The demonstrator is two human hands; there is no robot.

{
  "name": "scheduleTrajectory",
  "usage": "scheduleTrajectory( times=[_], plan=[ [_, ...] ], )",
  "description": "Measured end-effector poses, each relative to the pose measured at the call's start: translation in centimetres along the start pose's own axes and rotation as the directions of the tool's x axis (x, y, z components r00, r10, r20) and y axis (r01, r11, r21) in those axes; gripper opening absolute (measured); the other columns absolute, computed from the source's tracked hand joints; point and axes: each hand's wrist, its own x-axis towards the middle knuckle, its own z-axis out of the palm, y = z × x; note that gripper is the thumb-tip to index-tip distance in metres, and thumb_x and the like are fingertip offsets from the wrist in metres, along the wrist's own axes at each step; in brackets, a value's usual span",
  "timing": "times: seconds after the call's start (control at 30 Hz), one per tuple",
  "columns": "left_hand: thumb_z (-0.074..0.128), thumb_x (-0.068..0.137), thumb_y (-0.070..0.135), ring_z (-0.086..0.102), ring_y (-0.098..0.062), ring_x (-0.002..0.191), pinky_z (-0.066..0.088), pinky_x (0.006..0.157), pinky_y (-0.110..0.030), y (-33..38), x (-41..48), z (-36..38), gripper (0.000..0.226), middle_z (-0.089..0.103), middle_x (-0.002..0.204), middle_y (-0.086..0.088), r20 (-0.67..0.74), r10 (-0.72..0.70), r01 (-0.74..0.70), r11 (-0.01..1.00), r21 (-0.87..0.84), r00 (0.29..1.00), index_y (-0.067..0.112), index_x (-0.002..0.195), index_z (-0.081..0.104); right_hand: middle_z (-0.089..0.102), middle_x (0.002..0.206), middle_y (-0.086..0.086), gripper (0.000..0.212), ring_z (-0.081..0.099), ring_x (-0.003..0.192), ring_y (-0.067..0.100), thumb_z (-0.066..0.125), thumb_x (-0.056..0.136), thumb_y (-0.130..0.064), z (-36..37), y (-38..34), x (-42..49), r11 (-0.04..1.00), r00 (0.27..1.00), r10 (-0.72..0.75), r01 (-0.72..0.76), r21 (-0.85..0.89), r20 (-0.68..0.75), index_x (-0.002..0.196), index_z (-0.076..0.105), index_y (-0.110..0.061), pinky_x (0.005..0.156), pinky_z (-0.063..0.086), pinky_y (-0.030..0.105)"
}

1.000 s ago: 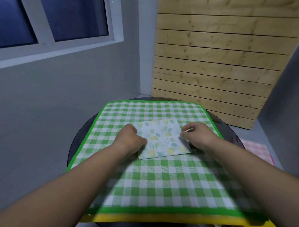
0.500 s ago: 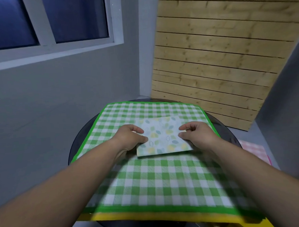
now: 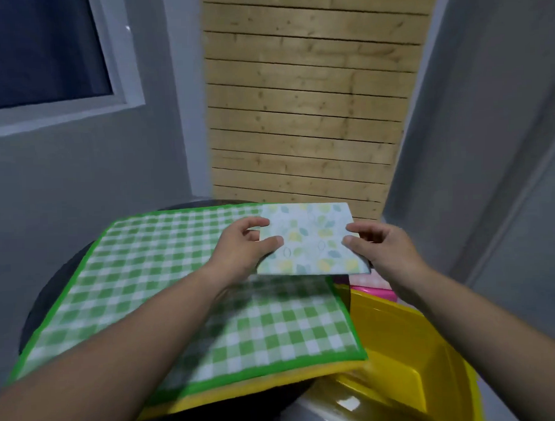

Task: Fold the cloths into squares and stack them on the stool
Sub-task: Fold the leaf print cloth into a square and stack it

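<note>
Folded cloth [image 3: 309,240] sits between both hands, held flat and level. It is a small neat rectangle, nearly square, of thin white fabric with a pale print of green, teal and yellow leaves, crisp straight edges and sharp corners. Left hand [image 3: 243,250] pinches its left edge, thumb on top and fingers curled around the side. Right hand [image 3: 379,247] pinches the right edge the same way, thumb tip on the print and fingers bent just beyond it. So both hands are clamped on that one cloth, set apart by its width. Under the left hand and forearm lies the gingham cloth [image 3: 177,278], a large, flat, woven-looking green and white check with a solid bright green border, spread open. A yellow layer [image 3: 277,385] pokes out below its near edge; it looks soft, and whether it is a mat or a cloth is unclear. Both lie on a dark round worktop [image 3: 50,290], matte black, with a curved rim to the left of the left hand. Below the right hand is a yellow tub [image 3: 403,348] of glossy moulded plastic, with reflections on its inner wall. A pink piece [image 3: 371,284], pale checked with a brighter rim, sits just under the folded cloth's near right corner; what it is stays unclear. Beyond the hands stand a wood panel [image 3: 303,113] of knotty horizontal slats, a smooth grey wall [image 3: 77,174] and a window [image 3: 40,52] with a white frame and dark glass.
</note>
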Motion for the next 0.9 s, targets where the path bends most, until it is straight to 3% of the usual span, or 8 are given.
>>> scheduleTrajectory(
  times=[0.07,0.17,0.3,0.37,0.43,0.5,0.67,0.9],
  plan=[
    [0.082,0.079,0.016,0.051,-0.006,0.06,0.046,0.067,-0.021,0.4,1.1,3.7,0.042,0.042,0.074,0.004,0.037,0.006,-0.005,1.0,-0.025,0.999,0.017,0.118,0.065,0.066,0.116,0.005,0.026,0.07,0.097,0.017,0.075,0.085,-0.017,-3.2,0.6,0.8,1.0,0.999,0.004,-0.003,0.003,-0.053,0.111,0.071,-0.02,0.064,0.057,0.021],
    [0.078,0.084,0.011,0.069,-0.01,0.083,0.057,0.072,-0.021,0.6,3.0,9.6,0.047,0.063,0.103,-0.006,0.128,-0.033,0.04,0.998,-0.046,0.991,0.014,0.126,0.059,0.067,0.109,0.0,0.025,0.067,0.09,0.012,0.077,0.083,-0.019,-7.8,2.9,2.5,1.0,0.992,0.007,-0.008,-0.001,-0.123,0.107,0.072,-0.023,0.063,0.053,0.02],
    [0.075,0.087,0.012,0.067,0.003,0.076,0.055,0.066,-0.013,-0.4,7.1,16.7,0.046,0.062,0.103,0.004,0.166,-0.057,0.054,0.998,0.022,0.984,0.014,0.129,0.055,0.061,0.096,0.0,0.032,0.059,0.082,0.012,0.075,0.085,-0.017,-12.6,6.8,6.2,1.0,0.981,0.014,-0.016,-0.013,-0.193,0.116,0.069,-0.012,0.066,0.044,0.022],
    [0.078,0.085,0.025,0.062,-0.006,0.099,0.056,0.087,-0.023,-1.7,9.6,19.8,0.058,0.056,0.13,-0.003,0.193,-0.067,0.043,0.991,0.127,0.979,0.018,0.137,0.052,0.055,0.088,-0.003,0.033,0.055,0.077,0.011,0.073,0.087,-0.017,-14.4,8.8,8.6,0.999,0.975,0.016,-0.024,-0.034,-0.22,0.118,0.067,-0.01,0.066,0.043,0.022],
    [0.077,0.086,0.031,0.054,-0.017,0.113,0.052,0.096,-0.034,-2.8,12.1,22.6,0.073,0.044,0.146,-0.009,0.217,-0.089,0.046,0.979,0.196,0.972,0.017,0.148,0.04,0.06,0.098,-0.003,0.034,0.06,0.09,0.014,0.072,0.088,-0.02,-15.7,10.8,11.4,0.998,0.973,0.035,-0.046,-0.04,-0.228,0.12,0.065,-0.012,0.076,0.051,0.029],
    [0.078,0.085,0.032,0.059,-0.022,0.114,0.054,0.094,-0.038,-4.1,14.7,25.3,0.078,0.051,0.138,-0.005,0.215,-0.12,0.078,0.978,0.193,0.969,0.015,0.148,0.036,0.062,0.119,0.004,0.038,0.062,0.109,0.022,0.073,0.088,-0.026,-16.7,12.9,14.2,0.995,0.972,0.05,-0.069,-0.072,-0.23,0.122,0.063,-0.015,0.095,0.054,0.042],
    [0.077,0.05,0.063,0.069,-0.021,0.101,0.06,0.086,-0.046,-11.9,23.6,30.8,0.085,0.068,0.119,0.001,0.146,-0.132,0.079,0.943,0.323,0.981,0.025,0.124,0.054,0.059,0.123,0.005,0.046,0.06,0.112,0.026,0.072,0.088,-0.026,-17.3,18.1,19.7,0.983,0.966,0.04,-0.084,-0.166,-0.254,0.129,0.059,-0.009,0.097,0.052,0.048],
    [0.078,0.076,0.043,0.064,-0.025,0.104,0.055,0.092,-0.043,-16.0,24.1,34.5,0.056,0.062,0.117,-0.004,-0.011,-0.162,0.155,0.921,0.356,0.987,0.016,0.118,0.051,0.056,0.137,0.005,0.048,0.051,0.126,0.023,0.071,0.087,-0.031,-17.1,26.4,24.4,0.958,0.97,0.056,-0.119,-0.261,-0.238,0.13,0.06,-0.011,0.108,0.042,0.042]
  ],
)
